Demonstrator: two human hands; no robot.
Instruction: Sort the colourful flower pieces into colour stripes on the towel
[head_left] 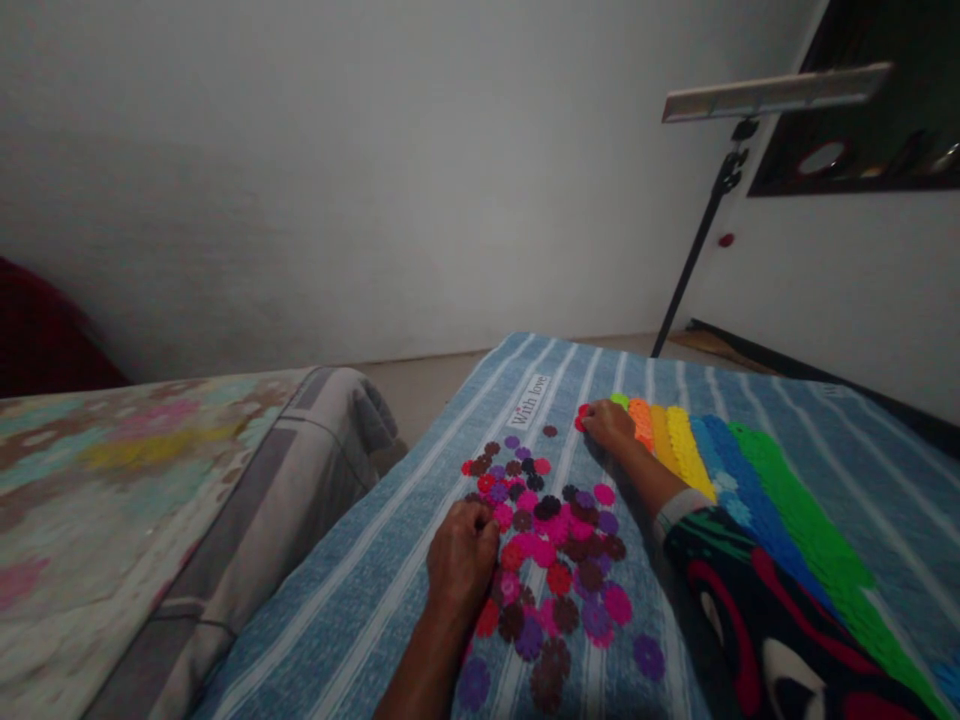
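Observation:
Mixed flower-shaped plastic discs in pink, red, purple, brown and black form a loose pile [555,540] on the blue striped cloth [405,570]. My left hand [461,555] rests at the pile's left edge with its fingers curled in; anything inside them is hidden. Beyond the pile, my right hand [609,425] pinches a red flower disc [582,417] at the cloth. Beside that hand lie a lime green disc [619,400] and an orange row [642,420]. Yellow discs [686,450], blue discs [765,510] and green discs [810,520] run in overlapping rows right of my right forearm.
To the left, past a gap, stands another surface with a floral cover [150,480]. A lamp on a black stand [697,240] rises behind the cloth, in front of the white wall [420,180]. A dark window-like opening [885,120] is at upper right.

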